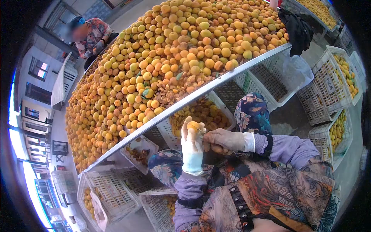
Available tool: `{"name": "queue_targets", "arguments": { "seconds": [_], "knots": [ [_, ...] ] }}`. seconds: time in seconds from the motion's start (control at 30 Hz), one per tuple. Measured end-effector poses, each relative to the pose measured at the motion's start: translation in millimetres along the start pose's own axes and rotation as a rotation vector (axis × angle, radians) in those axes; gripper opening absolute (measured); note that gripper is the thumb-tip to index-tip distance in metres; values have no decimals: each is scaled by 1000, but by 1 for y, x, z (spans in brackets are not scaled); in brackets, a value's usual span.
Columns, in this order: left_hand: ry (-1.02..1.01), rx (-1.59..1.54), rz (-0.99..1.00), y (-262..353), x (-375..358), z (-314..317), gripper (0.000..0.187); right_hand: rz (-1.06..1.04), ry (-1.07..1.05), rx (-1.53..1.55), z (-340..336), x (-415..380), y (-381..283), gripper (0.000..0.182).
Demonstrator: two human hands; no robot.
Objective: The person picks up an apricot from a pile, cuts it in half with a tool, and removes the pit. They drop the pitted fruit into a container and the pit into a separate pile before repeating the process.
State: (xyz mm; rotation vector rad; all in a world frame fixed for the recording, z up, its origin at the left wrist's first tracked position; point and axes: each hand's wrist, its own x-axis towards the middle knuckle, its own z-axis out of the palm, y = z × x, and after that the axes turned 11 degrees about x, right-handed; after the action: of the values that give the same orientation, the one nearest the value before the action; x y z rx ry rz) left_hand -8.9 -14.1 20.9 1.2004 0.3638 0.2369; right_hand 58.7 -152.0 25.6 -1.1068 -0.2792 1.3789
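My left hand (192, 141), in a white glove, is closed around an orange-yellow apricot (193, 125) held up in front of my lap. My right hand (226, 140), in a stained glove with a white cuff, is beside it with the fingers curled together. Whatever the right fingers may hold is hidden. Below and beyond both hands, a white crate (228, 111) contains orange apricot pieces (201, 115). A large heap of whole apricots (154, 73) covers the table, whose metal edge (185, 99) runs diagonally past my hands.
A small white tub (141, 152) with fruit scraps stands under the table edge at left. Plastic crates (110, 189) sit at lower left, and stacked crates of fruit (328, 83) rise at right. Another person (92, 36) sits across the heap. A black cloth (295, 31) hangs at the table's corner.
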Motion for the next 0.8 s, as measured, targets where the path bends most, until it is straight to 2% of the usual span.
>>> {"name": "queue_targets", "arguments": {
  "seconds": [0.07,0.13,0.27,0.33,0.4,0.47,0.63,0.7,0.8],
  "knots": [
    [16,55,46,0,1,-1,44,-26,29,-27,4,-3,-4,47],
    [2,326,112,-4,5,-11,39,-49,54,-55,3,-2,-4,45],
    [8,373,69,-13,9,-15,38,-39,30,14,3,5,1,48],
    [-46,-21,-108,-19,10,-12,52,-64,43,56,7,8,3,49],
    [-41,23,-111,-17,9,-10,58,-70,103,13,8,11,6,49],
    [28,-26,-223,-14,7,-6,56,-50,101,36,8,11,6,48],
    [23,-50,-193,-17,9,-4,52,-44,66,61,0,15,10,47],
    [11,-72,-185,-18,12,-5,50,-13,111,32,1,16,7,48],
    [28,-12,-84,-26,16,-11,45,-67,100,24,2,17,5,47]
  ]
}}
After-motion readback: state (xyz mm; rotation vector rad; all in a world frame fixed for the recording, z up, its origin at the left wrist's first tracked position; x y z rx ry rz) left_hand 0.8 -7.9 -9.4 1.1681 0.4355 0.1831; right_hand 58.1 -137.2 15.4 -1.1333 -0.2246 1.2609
